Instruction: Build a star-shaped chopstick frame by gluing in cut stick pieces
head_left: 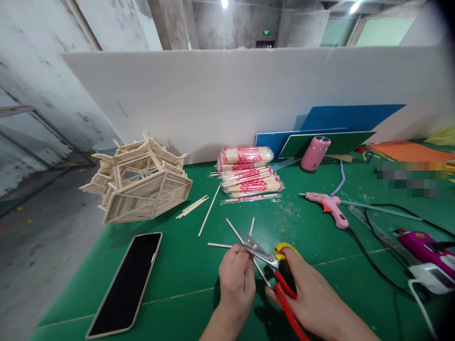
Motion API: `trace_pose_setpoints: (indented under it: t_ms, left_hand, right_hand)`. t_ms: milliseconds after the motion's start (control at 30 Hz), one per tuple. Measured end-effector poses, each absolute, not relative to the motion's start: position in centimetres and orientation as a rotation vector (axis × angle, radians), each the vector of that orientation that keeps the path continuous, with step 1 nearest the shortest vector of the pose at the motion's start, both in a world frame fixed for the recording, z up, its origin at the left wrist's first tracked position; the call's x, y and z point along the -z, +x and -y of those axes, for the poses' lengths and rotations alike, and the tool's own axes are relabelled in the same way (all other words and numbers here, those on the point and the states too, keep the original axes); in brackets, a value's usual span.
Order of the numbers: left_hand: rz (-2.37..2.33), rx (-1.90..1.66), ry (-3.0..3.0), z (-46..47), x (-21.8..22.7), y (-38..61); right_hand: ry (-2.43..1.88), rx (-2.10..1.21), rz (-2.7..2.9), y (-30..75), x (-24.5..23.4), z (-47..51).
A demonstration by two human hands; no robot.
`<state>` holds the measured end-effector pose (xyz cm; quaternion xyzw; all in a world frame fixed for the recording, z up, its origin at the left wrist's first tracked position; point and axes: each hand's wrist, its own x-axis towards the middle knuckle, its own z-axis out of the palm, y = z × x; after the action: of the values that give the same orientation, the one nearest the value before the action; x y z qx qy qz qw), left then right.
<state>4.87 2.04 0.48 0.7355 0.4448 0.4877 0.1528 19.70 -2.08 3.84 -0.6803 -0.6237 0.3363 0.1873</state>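
Observation:
My left hand (238, 274) is closed in a pinch on a thin wooden stick (251, 228), whose end sticks up beyond the fingertips. In my right hand (309, 289) is a pair of scissors (272, 260) with red and yellow handles. The scissor blades are parted and lie right at the left fingertips, against the stick. Other loose sticks (232, 228) lie under and around my hands. One of them points left from beside my left hand, and I cannot tell whether it is held.
A stick-built model (149, 189) stands at the left, with a phone (128, 284) nearer me. Wrapped stick bundles (249, 173) lie at centre back. To the right are a pink glue gun (329, 206), pink flask (314, 154), cables (369, 251) and power strip (426, 248).

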Motion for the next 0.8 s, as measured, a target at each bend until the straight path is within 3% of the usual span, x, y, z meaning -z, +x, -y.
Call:
trace_pose_setpoints:
  t_ms: [800]
  left_hand:
    - [-1.242,-1.304,1.991,-1.8,0.3,5.0]
  right_hand:
    - [-1.944,-0.880,1.815,19.9,-2.7,1.9]
